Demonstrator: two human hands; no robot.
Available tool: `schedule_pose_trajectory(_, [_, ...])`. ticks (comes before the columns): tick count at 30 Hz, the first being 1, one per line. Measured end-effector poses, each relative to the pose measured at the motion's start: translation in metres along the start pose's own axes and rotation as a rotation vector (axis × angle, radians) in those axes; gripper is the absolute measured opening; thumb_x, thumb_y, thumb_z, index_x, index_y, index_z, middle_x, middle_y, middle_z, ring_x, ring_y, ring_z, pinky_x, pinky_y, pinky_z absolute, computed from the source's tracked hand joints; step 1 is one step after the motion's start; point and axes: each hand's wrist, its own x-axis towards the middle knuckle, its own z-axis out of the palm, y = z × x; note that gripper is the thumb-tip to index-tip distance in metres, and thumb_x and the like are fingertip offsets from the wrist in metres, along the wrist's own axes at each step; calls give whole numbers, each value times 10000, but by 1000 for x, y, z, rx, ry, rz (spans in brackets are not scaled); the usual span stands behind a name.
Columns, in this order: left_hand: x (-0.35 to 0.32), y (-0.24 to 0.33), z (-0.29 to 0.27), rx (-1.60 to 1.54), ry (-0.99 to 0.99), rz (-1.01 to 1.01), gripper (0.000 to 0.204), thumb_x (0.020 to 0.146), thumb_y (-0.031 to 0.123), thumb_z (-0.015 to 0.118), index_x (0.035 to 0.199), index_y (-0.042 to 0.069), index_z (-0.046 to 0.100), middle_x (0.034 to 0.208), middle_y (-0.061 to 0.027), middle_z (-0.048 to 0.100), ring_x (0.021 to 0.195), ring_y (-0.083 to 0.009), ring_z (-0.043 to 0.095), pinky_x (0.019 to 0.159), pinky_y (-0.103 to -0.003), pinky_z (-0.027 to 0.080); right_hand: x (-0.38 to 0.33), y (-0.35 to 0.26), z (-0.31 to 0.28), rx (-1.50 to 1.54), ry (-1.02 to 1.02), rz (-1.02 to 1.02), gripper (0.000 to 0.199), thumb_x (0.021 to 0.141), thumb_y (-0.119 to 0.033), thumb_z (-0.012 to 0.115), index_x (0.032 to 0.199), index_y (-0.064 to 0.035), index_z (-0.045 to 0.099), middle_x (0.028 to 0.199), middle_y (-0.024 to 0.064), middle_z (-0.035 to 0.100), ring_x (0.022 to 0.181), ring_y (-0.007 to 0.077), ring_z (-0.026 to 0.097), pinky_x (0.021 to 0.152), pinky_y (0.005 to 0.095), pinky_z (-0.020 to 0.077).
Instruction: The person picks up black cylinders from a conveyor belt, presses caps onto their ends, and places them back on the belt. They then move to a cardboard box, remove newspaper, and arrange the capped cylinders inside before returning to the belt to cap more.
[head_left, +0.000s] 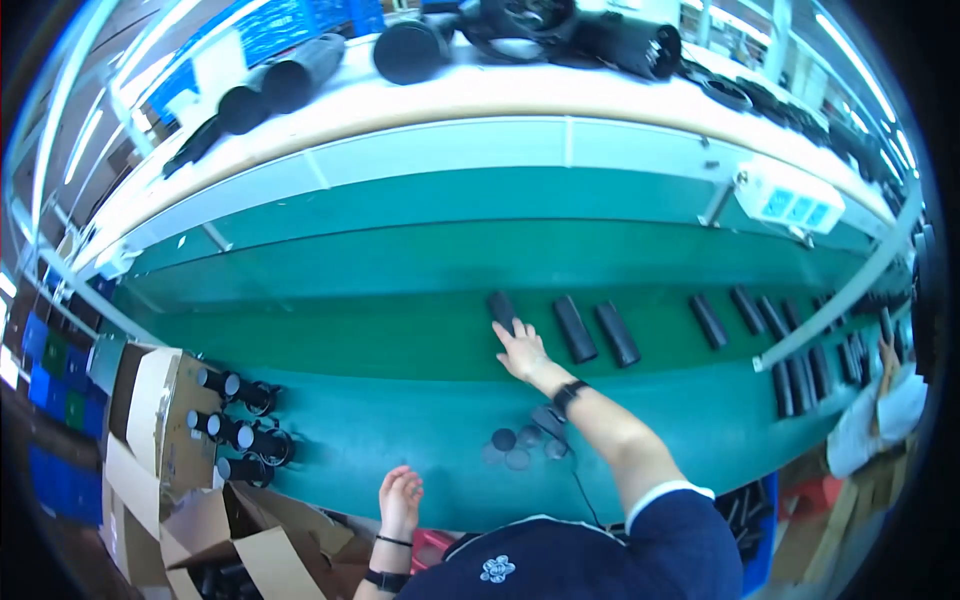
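Note:
My right hand [522,352] reaches forward over the green belt, its fingers around the near end of a black tube [501,303]. Two more black tubes, one [575,330] close by and another [618,335] beyond it, lie to the right of that hand. My left hand [401,493] hangs over the near edge of the bench, fingers loosely curled and apart, with nothing in it. Between my arms several round dark discs [504,439] lie on the bench, beside a small dark device [548,420] with a thin cable.
Several black cylindrical parts [265,443] stand at the left by a cardboard box [180,420]. An open carton [205,525] sits below. More tubes [708,322] lie rightward, near another person's arm [887,365]. A shelf [450,105] with black housings runs across the back.

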Motion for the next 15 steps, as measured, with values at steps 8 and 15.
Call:
schedule_pose_trajectory(8, [32,16,59,-22,-188,-39,143,884,82,571,1026,68,575,898,-52,582,820,-169,560,689,-289,458,-86,-21,-123,312,-516,-473,446,829,-230,653,1233,-56,576,1077,194,653,983,368,622,870,432,494])
schedule_pose_trajectory(15, [50,0,95,71,-303,-130,131,888,83,574,1018,75,589,874,-53,598,809,-167,570,697,-291,452,-160,-20,-181,295,-763,-371,553,839,-210,671,1339,-73,480,1163,196,596,1072,368,570,909,429,465])
